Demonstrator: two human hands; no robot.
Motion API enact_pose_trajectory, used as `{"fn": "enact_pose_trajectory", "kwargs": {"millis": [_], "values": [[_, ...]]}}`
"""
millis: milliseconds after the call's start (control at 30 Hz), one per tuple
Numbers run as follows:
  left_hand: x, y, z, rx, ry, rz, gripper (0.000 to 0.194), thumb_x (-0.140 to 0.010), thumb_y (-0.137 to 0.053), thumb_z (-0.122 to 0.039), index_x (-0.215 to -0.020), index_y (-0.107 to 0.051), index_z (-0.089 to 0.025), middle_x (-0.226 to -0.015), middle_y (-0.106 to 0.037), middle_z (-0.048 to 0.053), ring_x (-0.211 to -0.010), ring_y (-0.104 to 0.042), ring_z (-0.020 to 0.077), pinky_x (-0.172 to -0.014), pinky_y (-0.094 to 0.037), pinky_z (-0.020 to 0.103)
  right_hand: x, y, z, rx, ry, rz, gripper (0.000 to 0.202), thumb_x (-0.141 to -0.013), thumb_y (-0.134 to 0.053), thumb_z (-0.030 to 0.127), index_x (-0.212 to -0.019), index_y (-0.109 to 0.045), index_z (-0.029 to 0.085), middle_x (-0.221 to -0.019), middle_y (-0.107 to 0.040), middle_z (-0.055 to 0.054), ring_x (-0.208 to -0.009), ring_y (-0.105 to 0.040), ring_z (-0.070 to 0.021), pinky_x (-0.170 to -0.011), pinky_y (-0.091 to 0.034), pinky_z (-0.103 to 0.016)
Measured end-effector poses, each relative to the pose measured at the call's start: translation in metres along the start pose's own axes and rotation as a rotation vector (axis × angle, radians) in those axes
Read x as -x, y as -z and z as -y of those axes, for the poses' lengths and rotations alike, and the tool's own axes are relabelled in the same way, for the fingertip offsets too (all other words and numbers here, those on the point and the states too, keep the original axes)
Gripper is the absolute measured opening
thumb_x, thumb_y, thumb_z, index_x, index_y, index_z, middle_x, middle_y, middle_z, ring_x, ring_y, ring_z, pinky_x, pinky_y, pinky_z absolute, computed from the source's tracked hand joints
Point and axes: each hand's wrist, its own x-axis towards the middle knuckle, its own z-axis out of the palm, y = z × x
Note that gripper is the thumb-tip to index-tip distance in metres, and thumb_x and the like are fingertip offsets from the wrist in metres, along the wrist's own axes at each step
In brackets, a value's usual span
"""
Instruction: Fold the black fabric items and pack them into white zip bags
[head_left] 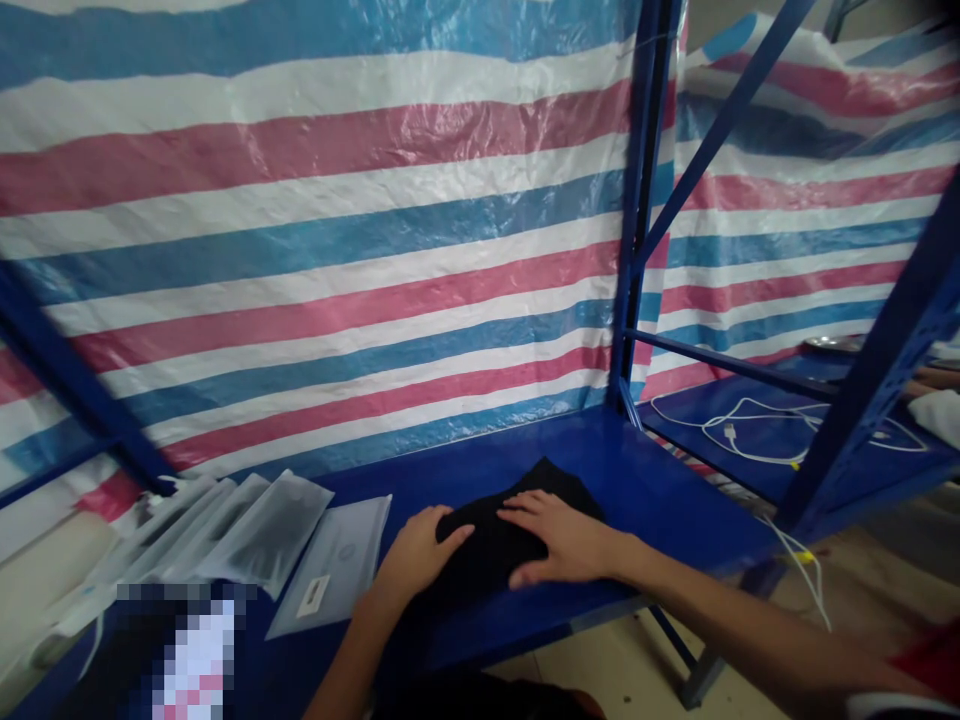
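A piece of black cloth (487, 545), dark and folded-looking, lies on the blue metal shelf (480, 470) in front of me. My right hand (559, 535) rests flat on its right part, fingers spread and thumb apart. At the cloth's left edge is my left hand (420, 550), its thumb stretched over the fabric and apart from the fingers. Neither hand lifts the cloth. Left of my left hand lies a flat frosted plastic bag (341, 560) with a small white label.
Several clear bags (262, 530) with dark contents lie overlapping at the left. Blue posts (637, 200) frame the shelf, with a striped plastic sheet (337, 250) behind. White cables (750, 420) lie on a neighbouring shelf at right, where part of another person shows.
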Motion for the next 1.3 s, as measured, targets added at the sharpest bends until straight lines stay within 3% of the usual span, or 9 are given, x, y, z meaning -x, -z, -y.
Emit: {"fn": "enact_pose_trajectory", "kwargs": {"millis": [133,400,567,667,867,967,1067,1167,1300], "values": [[0.034,0.004,-0.019,0.214,0.129,0.041,0.039,-0.09,-0.07,-0.062,-0.1,-0.077,-0.025,-0.103,-0.081,0.008,-0.1,-0.075,0.032,-0.088,-0.054,0.037,0.023,-0.018,0.012,-0.065,0.038,0.031,0.088,-0.094,-0.078,0.048,-0.17,-0.038,0.027,-0.173,-0.041,-0.015,-0.163,-0.029,-0.04,-0.133,-0.02,-0.063],[0.064,-0.004,-0.05,0.841,0.363,0.022,0.059,-0.083,-0.072,-0.076,-0.106,-0.075,-0.021,-0.096,-0.08,0.006,-0.092,-0.076,0.027,-0.08,-0.059,0.034,0.021,-0.02,0.018,-0.189,-0.042,-0.097,0.091,-0.076,-0.062,0.007,-0.163,-0.049,0.028,-0.163,-0.056,-0.01,-0.152,-0.051,-0.0327,-0.131,-0.035,-0.056],[0.057,0.02,-0.096,1.093,0.342,-0.155,0.065,-0.089,-0.069,-0.074,-0.132,-0.07,-0.025,-0.113,-0.08,0.01,-0.097,-0.079,0.0302,-0.081,-0.064,0.04,-0.006,-0.003,0.037,-0.795,-0.22,-0.274,0.039,-0.098,-0.061,0.031,-0.135,-0.074,0.027,-0.133,-0.078,-0.007,-0.126,-0.071,-0.0338,-0.115,-0.053,-0.054],[0.044,0.039,-0.126,1.155,0.206,-0.25,0.075,-0.083,-0.083,-0.061,-0.146,-0.058,-0.03,-0.13,-0.076,0.01,-0.108,-0.078,0.0313,-0.09,-0.065,0.043,-0.026,0.006,0.046,-1.239,-0.37,-0.297,0.041,-0.1,-0.063,0.048,-0.132,-0.074,0.024,-0.122,-0.081,-0.008,-0.121,-0.074,-0.035,-0.109,-0.056,-0.054],[0.005,0.032,-0.105,0.997,0.044,-0.377,0.086,-0.087,-0.084,-0.05,-0.159,-0.041,-0.034,-0.131,-0.073,0.009,-0.119,-0.075,0.0288,-0.102,-0.061,0.042,-0.054,0.001,0.028,-1.652,-0.56,0.101,0.051,-0.101,-0.046,0.052,-0.12,-0.073,0.014,-0.116,-0.08,-0.018,-0.116,-0.077,-0.0343,-0.105,-0.06,-0.052],[-0.003,0.001,-0.06,0.843,0.138,-0.357,0.081,-0.091,-0.078,-0.054,-0.159,-0.04,-0.03,-0.137,-0.069,0.014,-0.116,-0.076,0.0292,-0.099,-0.061,0.044,-0.063,-0.019,0.009,-1.565,-0.588,0.1,0.052,-0.098,-0.048,0.045,-0.134,-0.066,0.012,-0.124,-0.076,-0.021,-0.121,-0.074,-0.0373,-0.105,-0.059,-0.057],[-0.003,-0.03,-0.025,0.698,0.208,-0.35,0.066,-0.092,-0.073,-0.056,-0.144,-0.048,-0.023,-0.129,-0.07,0.016,-0.113,-0.075,0.0302,-0.098,-0.06,0.045,-0.066,-0.037,-0.004,-1.241,-0.579,-0.188,0.061,-0.097,-0.05,0.032,-0.156,-0.048,0.018,-0.146,-0.064,-0.019,-0.139,-0.062,-0.035,-0.116,-0.05,-0.06],[-0.003,-0.049,-0.014,0.578,0.197,-0.376,0.05,-0.095,-0.067,-0.057,-0.127,-0.05,-0.023,-0.12,-0.07,0.012,-0.11,-0.074,0.0296,-0.1,-0.057,0.047,-0.058,-0.04,-0.002,-0.702,-0.409,-0.469,0.071,-0.096,-0.049,0.02,-0.166,-0.036,0.024,-0.165,-0.045,-0.015,-0.157,-0.04,-0.0301,-0.13,-0.032,-0.06],[-0.007,-0.052,-0.017,0.505,0.188,-0.421,0.043,-0.097,-0.06,-0.058,-0.119,-0.046,-0.024,-0.116,-0.069,0.011,-0.111,-0.072,0.0307,-0.102,-0.055,0.049,-0.037,-0.023,0.017,-0.259,-0.01,-0.448,0.057,-0.105,-0.044,0.018,-0.16,-0.05,0.031,-0.172,-0.035,-0.01,-0.161,-0.029,-0.0292,-0.133,-0.027,-0.059]]}}
